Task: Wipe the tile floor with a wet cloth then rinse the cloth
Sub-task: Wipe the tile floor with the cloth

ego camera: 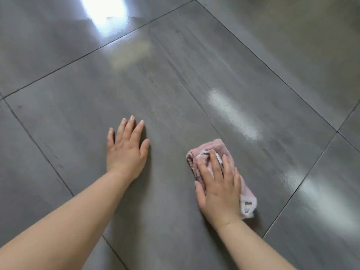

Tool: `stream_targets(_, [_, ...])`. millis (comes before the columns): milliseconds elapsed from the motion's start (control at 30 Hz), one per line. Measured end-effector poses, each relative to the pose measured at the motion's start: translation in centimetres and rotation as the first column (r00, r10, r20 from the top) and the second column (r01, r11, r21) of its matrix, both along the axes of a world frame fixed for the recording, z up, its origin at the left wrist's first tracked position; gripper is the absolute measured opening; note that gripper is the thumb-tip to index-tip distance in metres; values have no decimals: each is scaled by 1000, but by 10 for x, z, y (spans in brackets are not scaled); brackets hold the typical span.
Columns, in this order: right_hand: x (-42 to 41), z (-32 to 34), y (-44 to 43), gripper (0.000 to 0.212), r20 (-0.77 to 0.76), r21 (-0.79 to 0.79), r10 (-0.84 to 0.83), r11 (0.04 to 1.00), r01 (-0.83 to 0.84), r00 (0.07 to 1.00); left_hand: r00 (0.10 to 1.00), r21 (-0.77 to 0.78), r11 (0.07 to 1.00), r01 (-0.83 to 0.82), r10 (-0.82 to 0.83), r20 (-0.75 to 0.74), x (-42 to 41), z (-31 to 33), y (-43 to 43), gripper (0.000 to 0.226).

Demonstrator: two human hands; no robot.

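Fingers straight: right hand (220, 189) presses cloth (219, 146), seemingly damp; left hand (126, 151) flat on floor (175, 84).

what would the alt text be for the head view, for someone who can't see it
Seen from above, a person's right hand presses a bunched pink cloth flat on a grey tile floor, while the left hand rests open on the same tile. Dark grout lines cross the glossy floor, which shows bright light reflections.

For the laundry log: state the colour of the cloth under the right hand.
The cloth is pink with white edging; head view.
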State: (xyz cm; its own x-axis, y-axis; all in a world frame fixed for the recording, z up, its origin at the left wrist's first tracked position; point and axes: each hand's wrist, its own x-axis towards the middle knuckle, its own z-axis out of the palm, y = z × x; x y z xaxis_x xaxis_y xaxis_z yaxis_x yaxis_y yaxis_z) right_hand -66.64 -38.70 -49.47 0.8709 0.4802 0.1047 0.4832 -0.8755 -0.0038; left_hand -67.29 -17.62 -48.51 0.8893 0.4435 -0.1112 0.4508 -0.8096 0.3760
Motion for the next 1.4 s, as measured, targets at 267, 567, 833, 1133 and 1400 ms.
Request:
stream_targets(267, [106,30,-125,71,-188,24,-651,746,666,736,1000,102,995,1,1,-24,5,-7,0,73])
stream_targets(567, [94,2,124,48,-67,155,-64,985,74,996,991,37,999,-6,11,-136,8,-3,1,62])
stream_targets(833, [181,13,-30,40,-92,111,-79,990,89,993,994,12,999,-39,40,-102,7,-4,3,61])
stream_targets(1133, [121,28,-40,63,-300,114,-676,675,729,673,1000,84,996,-28,28,-7,7,-4,1,84])
stream_targets(1400, [43,9,52,56,-121,79,505,863,-499,855,1000,95,995,1,-1,-8,-48,12,67,59])
